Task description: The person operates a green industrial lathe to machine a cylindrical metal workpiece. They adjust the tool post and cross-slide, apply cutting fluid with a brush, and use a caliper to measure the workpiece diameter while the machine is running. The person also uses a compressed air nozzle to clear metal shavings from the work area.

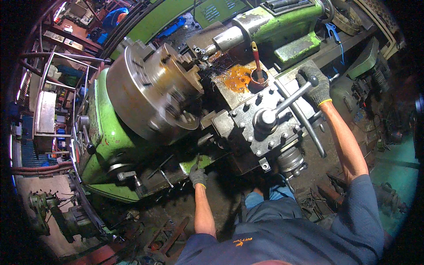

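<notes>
In the lower middle, my gloved left hand [198, 176] is closed around a thin control lever [197, 160] on the front of a green lathe [104, 137]. My gloved right hand [316, 86] curls at the ball end of the tool post lever [289, 99]; the knob hides part of its fingers. That lever rises from the bolted square tool post [260, 139]. Left of it is a large steel chuck [132, 92] with a round metal workpiece [170, 70]; the chuck jaws are blurred.
A red-handled brush [255, 55] stands in a small pot [259, 83] beside a brown oil puddle [238, 78]. The green tailstock [282, 31] is behind. A blue air gun [332, 32] hangs at the far right. Shelving [46, 110] stands left, and metal parts lie around the floor.
</notes>
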A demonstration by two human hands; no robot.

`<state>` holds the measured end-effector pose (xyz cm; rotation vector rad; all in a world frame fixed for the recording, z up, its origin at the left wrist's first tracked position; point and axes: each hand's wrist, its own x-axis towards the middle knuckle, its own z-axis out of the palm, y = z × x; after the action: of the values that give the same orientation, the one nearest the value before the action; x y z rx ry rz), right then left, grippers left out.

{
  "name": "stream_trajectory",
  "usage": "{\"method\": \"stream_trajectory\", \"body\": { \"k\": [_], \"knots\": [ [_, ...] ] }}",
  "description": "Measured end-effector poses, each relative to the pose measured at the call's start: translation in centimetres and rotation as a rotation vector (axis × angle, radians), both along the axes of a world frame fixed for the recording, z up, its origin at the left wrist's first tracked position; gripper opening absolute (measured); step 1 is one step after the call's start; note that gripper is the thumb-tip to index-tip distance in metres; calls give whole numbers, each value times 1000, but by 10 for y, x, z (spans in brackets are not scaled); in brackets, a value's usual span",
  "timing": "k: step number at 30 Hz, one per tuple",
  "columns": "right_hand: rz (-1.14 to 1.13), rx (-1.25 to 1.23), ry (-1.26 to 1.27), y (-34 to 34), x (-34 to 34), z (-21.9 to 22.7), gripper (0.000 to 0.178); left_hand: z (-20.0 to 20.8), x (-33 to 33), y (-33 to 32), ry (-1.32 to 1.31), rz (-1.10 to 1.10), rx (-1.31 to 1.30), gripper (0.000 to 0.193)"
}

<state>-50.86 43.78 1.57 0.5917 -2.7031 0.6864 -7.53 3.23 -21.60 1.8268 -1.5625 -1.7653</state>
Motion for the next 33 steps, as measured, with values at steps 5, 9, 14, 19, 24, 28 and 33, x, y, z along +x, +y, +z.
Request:
{"method": "stream_trajectory", "body": {
  "k": [5,9,14,19,24,28,33],
  "knots": [
    [13,28,41,0,0,1,22,2,-3,1,-33,-35,-26,56],
    [7,23,44,2,-2,-3,24,3,-5,1,-12,-19,6,55],
    [6,15,28,4,-3,-7,25,1,-2,1,5,11,23,58],
    [19,24,84,2,-3,-5,24,-5,1,-2,5,-1,10,60],
    [27,-3,106,2,-3,-6,21,-4,0,-3,13,-30,4,59],
    [20,-24,66,2,-4,-5,20,3,-4,-1,4,-18,28,57],
    [22,-8,79,2,-4,-6,20,8,-7,4,-1,26,18,56]
  ]
}}
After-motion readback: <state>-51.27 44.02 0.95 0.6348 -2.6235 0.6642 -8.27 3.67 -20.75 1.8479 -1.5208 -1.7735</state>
